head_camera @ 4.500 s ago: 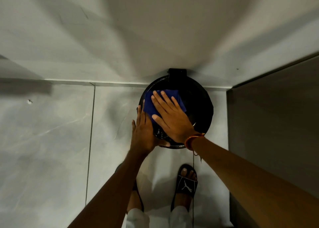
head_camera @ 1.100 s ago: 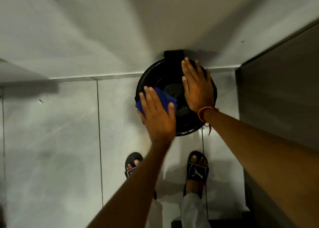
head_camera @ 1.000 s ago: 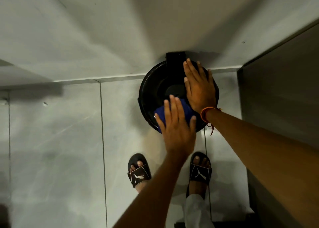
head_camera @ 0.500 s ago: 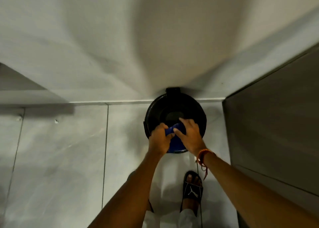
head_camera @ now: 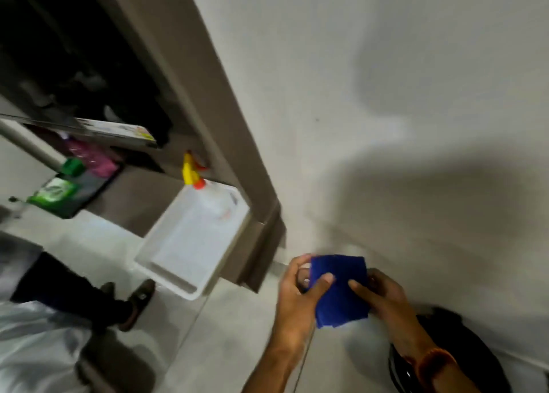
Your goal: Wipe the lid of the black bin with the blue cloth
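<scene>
The blue cloth (head_camera: 338, 291), folded flat, is held up between both hands in front of the white wall. My left hand (head_camera: 300, 297) pinches its left edge with thumb on top. My right hand (head_camera: 383, 294) grips its right edge; an orange thread band is on that wrist. The black bin (head_camera: 463, 360) sits at the lower right, partly hidden behind my right forearm, and neither hand nor cloth touches its lid.
A white tray (head_camera: 190, 244) with a yellow-capped spray bottle (head_camera: 196, 181) rests on a brown shelf unit (head_camera: 208, 101) to the left. Green and pink packets (head_camera: 68, 181) lie further left. Another person's dark trouser leg and shoe (head_camera: 130, 303) stand on the pale floor.
Both hands lifted the cloth off the bin lid and now hold it in the air. The view swung left, so the bin dropped to the lower right corner.
</scene>
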